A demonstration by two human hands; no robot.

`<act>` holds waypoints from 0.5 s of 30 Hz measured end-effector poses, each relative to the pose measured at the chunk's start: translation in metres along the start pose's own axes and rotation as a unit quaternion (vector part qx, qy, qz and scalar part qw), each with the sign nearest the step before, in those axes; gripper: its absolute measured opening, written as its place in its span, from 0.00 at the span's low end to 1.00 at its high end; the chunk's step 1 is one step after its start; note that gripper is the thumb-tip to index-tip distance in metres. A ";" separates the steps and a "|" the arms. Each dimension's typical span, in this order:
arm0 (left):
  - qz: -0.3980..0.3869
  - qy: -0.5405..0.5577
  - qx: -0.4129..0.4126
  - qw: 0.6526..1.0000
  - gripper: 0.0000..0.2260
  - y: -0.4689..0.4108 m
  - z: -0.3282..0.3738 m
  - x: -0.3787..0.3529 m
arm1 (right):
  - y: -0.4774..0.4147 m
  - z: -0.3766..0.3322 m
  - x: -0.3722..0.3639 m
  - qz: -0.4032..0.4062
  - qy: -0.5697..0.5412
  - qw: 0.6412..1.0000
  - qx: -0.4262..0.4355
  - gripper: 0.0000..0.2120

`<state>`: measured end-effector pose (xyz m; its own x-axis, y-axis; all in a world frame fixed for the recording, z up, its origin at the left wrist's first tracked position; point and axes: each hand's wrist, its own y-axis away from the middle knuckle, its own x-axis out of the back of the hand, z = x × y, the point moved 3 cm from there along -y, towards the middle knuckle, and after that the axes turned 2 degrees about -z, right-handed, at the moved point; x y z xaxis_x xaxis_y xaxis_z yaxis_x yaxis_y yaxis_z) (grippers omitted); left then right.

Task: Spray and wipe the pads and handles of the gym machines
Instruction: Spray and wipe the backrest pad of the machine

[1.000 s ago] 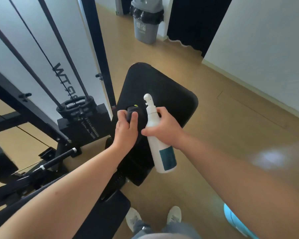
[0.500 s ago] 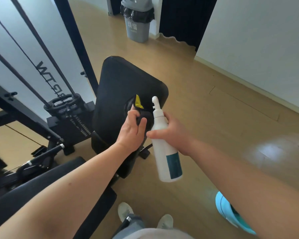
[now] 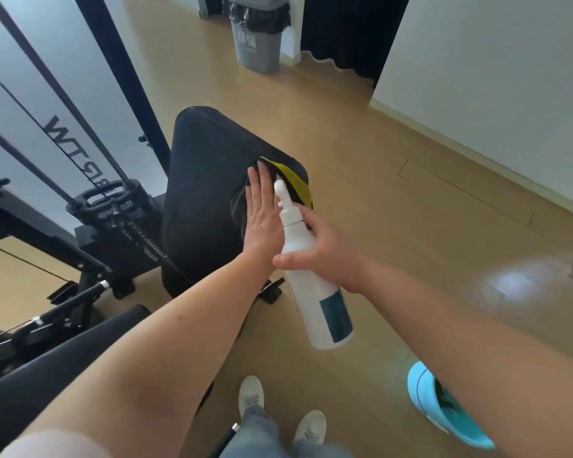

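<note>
While the left hand (image 3: 262, 213) presses flat, fingers straight, on the cloth (image 3: 295, 180) at the pad's (image 3: 205, 193) 3 o'clock corner, the right hand (image 3: 328, 249) grips the spray bottle (image 3: 315, 292) just beside it, nozzle toward 11 o'clock.

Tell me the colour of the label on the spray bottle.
Teal label on the white spray bottle, clearest in the head view.

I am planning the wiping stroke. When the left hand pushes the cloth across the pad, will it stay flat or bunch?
Probably floppy: the cloth lies creased, its yellow side folded up. Its free edge may bunch. The flat left hand covers much of it, so it should mostly slide along the pad.
</note>
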<state>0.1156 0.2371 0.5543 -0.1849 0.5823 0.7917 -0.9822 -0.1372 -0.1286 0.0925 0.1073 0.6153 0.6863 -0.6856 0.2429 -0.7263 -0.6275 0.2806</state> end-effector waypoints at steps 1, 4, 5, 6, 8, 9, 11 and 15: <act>0.012 0.013 0.008 1.000 0.40 -0.007 -0.003 0.003 | -0.004 -0.004 -0.004 -0.012 0.006 1.000 0.003 0.38; 0.015 -0.022 0.011 1.000 0.37 -0.020 -0.015 0.011 | -0.017 -0.017 -0.013 -0.018 -0.001 1.000 0.004 0.38; 0.013 -0.024 0.005 1.000 0.36 -0.025 -0.022 0.015 | -0.023 -0.022 -0.016 -0.013 -0.005 1.000 0.007 0.37; 0.014 -0.021 -0.003 1.000 0.36 -0.029 -0.028 0.020 | -0.029 -0.028 -0.018 -0.008 -0.009 1.000 0.012 0.35; 0.029 -0.011 -0.025 0.999 0.36 -0.041 -0.039 0.031 | -0.043 -0.036 -0.022 0.002 -0.018 1.000 0.023 0.35; 0.038 -0.005 -0.033 0.999 0.36 -0.047 -0.044 0.037 | -0.050 -0.039 -0.025 0.008 -0.022 0.999 0.026 0.35; 0.053 0.010 -0.028 0.998 0.36 -0.060 -0.056 0.048 | -0.063 -0.045 -0.031 0.019 -0.027 0.999 0.031 0.37; 0.100 -0.010 0.004 0.995 0.32 -0.084 -0.088 0.063 | -0.087 -0.050 -0.035 0.040 -0.052 0.997 0.049 0.37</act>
<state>0.1835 0.3555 0.5622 -0.3757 0.5263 0.7628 -0.9256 -0.2544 -0.2803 0.1331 0.2044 0.6286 0.6212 -0.7665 0.1631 -0.7830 -0.5981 0.1711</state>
